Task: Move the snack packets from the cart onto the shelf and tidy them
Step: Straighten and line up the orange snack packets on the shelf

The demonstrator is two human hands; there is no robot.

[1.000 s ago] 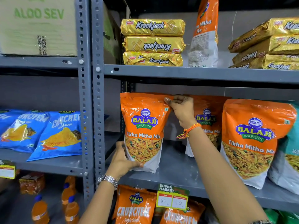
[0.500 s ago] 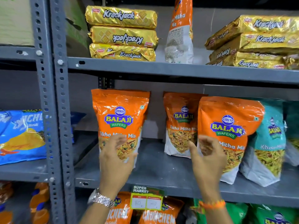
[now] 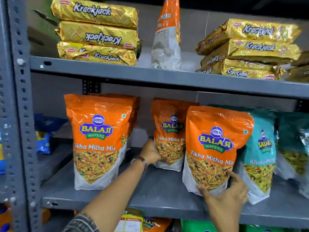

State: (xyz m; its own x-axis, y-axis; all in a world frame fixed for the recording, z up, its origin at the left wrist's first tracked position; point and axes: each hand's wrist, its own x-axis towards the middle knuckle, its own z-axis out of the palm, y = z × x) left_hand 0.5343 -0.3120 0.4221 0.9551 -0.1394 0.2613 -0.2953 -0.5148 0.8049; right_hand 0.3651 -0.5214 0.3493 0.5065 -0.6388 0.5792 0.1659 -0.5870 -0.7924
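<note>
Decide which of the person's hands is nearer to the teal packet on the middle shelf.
Right. The right hand holds the front orange packet beside the teal packet; the left hand grips the rear orange packet, farther left.

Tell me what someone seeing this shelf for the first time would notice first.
Probably the big orange Tikha Mitha Mix packets standing on the middle shelf: one at the left, one set further back with the left hand on its lower edge, and one at the right front that the right hand touches at its base. Next come the shiny gold Krackjack stacks on the shelf above, left and right.
</note>
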